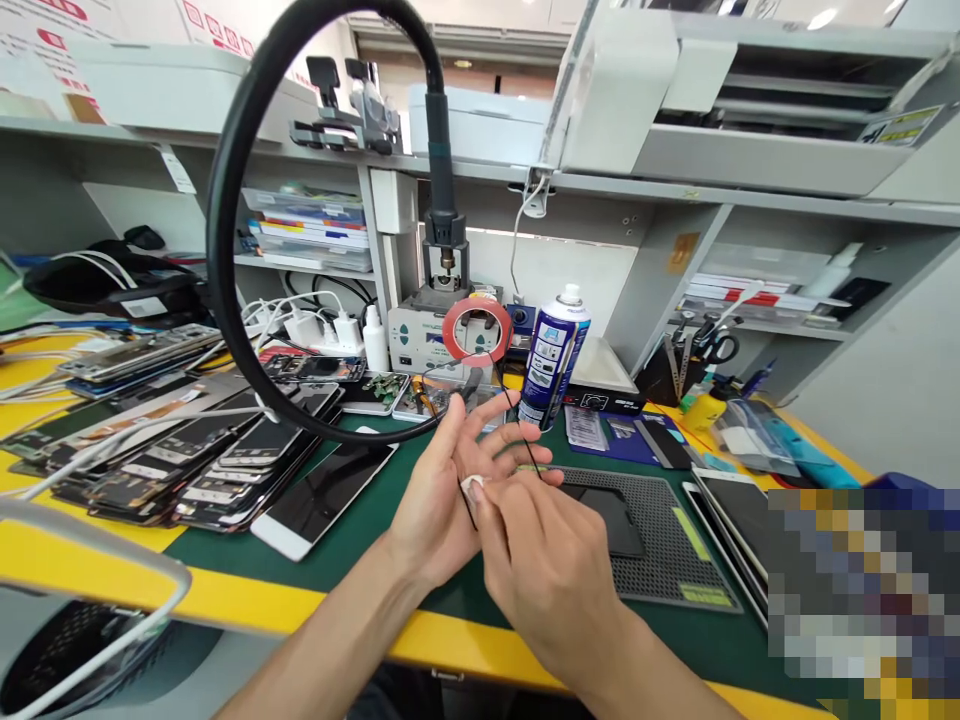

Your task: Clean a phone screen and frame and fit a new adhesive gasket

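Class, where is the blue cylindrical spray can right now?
In the head view, the can stands just right of centre, beyond the left hand, right of the red ring.

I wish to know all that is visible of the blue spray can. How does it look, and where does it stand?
The spray can is a blue, shiny, metal-looking cylinder with a white cap. It carries small pictures and white lettering that I cannot read. It stands on the green mat, slanting slightly right in this view, beyond the left hand and just right of the red ring. No hand holds it.
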Demonstrator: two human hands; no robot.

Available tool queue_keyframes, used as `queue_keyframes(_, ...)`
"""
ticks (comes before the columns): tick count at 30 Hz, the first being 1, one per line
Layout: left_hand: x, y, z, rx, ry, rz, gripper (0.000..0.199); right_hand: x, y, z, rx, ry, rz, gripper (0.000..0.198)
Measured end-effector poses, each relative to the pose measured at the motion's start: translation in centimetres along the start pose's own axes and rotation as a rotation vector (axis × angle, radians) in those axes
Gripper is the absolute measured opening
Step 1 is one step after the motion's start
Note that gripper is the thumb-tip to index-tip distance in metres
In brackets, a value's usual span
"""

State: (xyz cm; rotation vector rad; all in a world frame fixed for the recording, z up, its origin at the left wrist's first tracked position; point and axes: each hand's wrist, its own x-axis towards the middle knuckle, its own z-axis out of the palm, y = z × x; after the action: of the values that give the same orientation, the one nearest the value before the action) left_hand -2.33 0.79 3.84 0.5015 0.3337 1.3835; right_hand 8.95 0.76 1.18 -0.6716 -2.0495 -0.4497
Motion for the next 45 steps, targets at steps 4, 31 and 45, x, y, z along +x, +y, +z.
queue_keyframes(4,0.0,-0.2,-0.2,0.031,0.006,-0.011,0.050,-0.2,1.3,-0.7,0.019,0.017,-0.007,0.012)
queue_keyframes(31,-0.1,0.5,-0.5,-0.064,-0.078,0.020,0.053,0.7,6.0,-5.1,-0.043,0.059,0.093,0.007)
queue_keyframes(45,-0.2,0.4,-0.3,-0.014,-0.026,0.020,0.055,0.6,0.0,-1.6,0.203,0.000,-0.045,0.009)
